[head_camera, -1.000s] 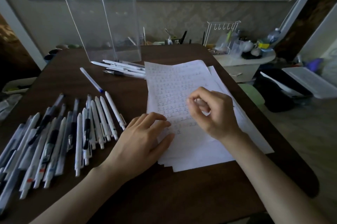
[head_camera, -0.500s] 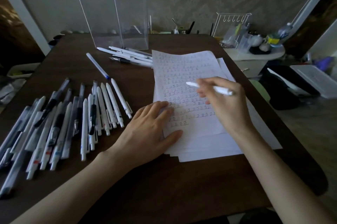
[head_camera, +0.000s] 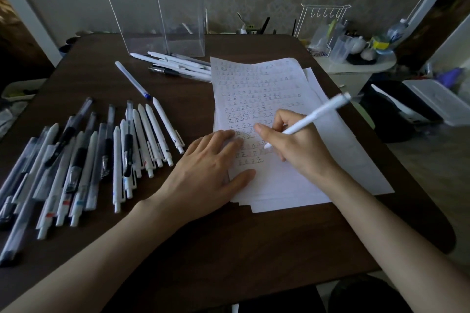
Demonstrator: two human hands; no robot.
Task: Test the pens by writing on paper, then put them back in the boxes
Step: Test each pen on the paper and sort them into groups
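Observation:
A stack of white paper (head_camera: 269, 88) covered in rows of written marks lies on the dark table (head_camera: 229, 249). My right hand (head_camera: 297, 147) grips a white pen (head_camera: 312, 118) in a writing hold, its tip down on the paper near the lower rows. Flat on the paper's left edge rests my left hand (head_camera: 208, 172), fingers straight. Several white and dark pens (head_camera: 84, 160) lie spread on the table to the left. Two tall clear boxes (head_camera: 157, 4) stand at the back of the table, with a few more pens (head_camera: 178, 65) lying in front of them.
A single white pen with a blue tip (head_camera: 131, 79) lies alone between the two pen groups. Right of the table is a small white side table (head_camera: 356, 65) with a wire rack (head_camera: 323, 25) and bottles. A white tray (head_camera: 437, 101) sits further right.
My right hand turned the white pen from lying across its fingers into a writing hold and brought the tip down onto the paper. My left hand stayed on the paper.

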